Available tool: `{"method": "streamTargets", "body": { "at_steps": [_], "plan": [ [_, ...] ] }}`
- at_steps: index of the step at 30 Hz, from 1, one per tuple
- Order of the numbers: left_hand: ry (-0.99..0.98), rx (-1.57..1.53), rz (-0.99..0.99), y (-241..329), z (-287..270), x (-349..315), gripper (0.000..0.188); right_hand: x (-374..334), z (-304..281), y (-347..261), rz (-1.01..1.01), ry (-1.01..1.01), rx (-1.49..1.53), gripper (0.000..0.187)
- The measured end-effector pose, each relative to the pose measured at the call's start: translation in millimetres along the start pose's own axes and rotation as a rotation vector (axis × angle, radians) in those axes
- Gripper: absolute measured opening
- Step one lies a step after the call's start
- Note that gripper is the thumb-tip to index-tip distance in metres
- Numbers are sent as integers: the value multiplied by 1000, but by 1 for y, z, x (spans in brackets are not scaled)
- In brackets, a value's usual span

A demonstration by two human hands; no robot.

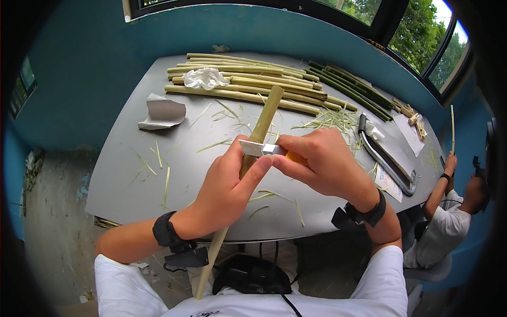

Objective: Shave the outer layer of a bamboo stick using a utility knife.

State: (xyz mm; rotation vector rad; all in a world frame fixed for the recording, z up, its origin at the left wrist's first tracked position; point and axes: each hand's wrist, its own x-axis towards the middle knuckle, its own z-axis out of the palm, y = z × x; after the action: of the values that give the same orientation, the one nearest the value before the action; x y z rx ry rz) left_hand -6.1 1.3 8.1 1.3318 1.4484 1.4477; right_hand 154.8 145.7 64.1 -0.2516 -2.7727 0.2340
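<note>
A pale green bamboo pole slants across the middle of the view, its near end reaching below the table edge toward my lap. My left hand is wrapped round it, with the thumb up against the metal part of a knife. That knife has a flat metal blade lying across the pole and a yellow handle mostly hidden in my fist. My right hand grips the handle. Thin green bamboo shavings lie on the table around both hands.
On the grey table lie peeled bamboo poles, dark green poles, crumpled tissue, curled grey sheet and a hacksaw at right. Another person sits beyond the right edge, holding a thin stick.
</note>
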Motion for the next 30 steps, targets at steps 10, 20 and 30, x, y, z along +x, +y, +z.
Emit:
{"method": "streamTargets", "body": {
  "at_steps": [10,20,30],
  "plan": [
    [27,85,134,-8,0,4,45,-2,7,-6,5,73,-28,32],
    [64,28,128,-18,5,3,45,-8,15,-6,-6,117,-59,37],
    [29,-79,-49,0,5,-1,40,-5,17,-9,66,228,1,35]
  ]
}}
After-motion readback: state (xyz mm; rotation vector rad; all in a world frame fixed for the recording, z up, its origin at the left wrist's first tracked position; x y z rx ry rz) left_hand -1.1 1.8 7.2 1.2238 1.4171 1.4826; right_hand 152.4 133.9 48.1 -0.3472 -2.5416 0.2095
